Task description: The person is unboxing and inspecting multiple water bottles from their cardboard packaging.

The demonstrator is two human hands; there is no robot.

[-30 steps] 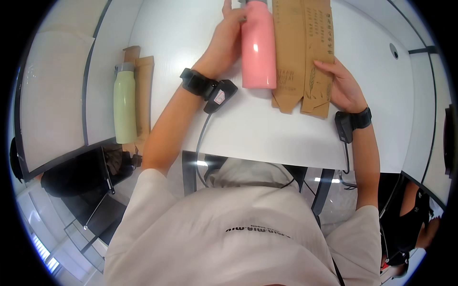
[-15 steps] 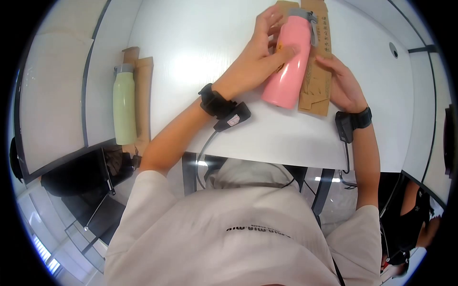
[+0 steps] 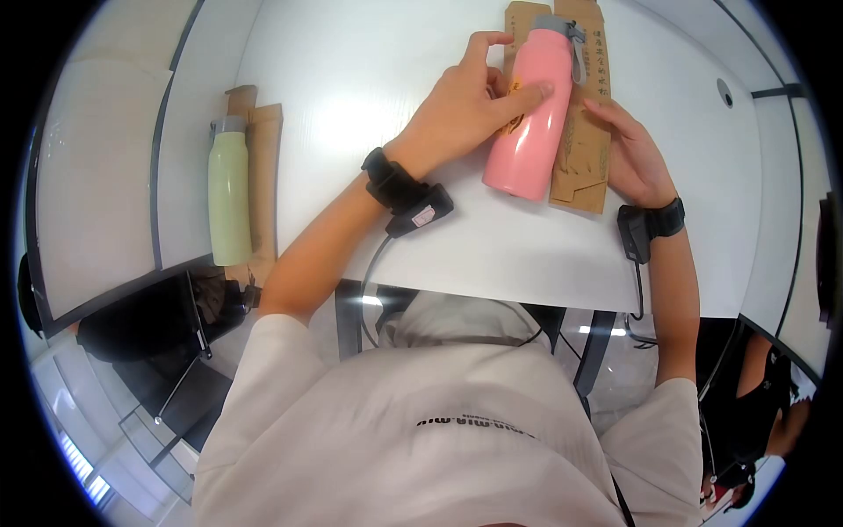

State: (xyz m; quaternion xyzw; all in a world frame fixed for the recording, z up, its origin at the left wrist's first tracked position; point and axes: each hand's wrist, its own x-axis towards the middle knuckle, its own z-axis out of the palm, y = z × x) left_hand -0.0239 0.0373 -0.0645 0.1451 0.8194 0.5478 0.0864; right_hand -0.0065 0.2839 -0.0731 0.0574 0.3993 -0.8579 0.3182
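Observation:
A pink bottle (image 3: 534, 114) with a grey lid and a grey strap lies along the left side of a brown cardboard box (image 3: 580, 167) printed with characters. The thumb of my left hand (image 3: 461, 110) rests on the bottle's front. Its index finger stretches away to the left, apart from the bottle, and the other fingers are loosely bent. My right hand (image 3: 643, 162) is at the box's right edge, one fingertip on the cardboard. Its remaining fingers are mostly hidden by the box.
On the left, a light green bottle (image 3: 230, 198) with a grey lid lies beside another cardboard box (image 3: 265, 176). Both wrists wear black bands with cabled modules. A round hole (image 3: 724, 92) is in the white table (image 3: 351, 220) at the right. Another person (image 3: 764, 404) is at lower right.
My left hand has loosened and drawn slightly left, its index finger coming away from the bottle while the thumb stays on it. My right hand, the bottle and the box have barely moved.

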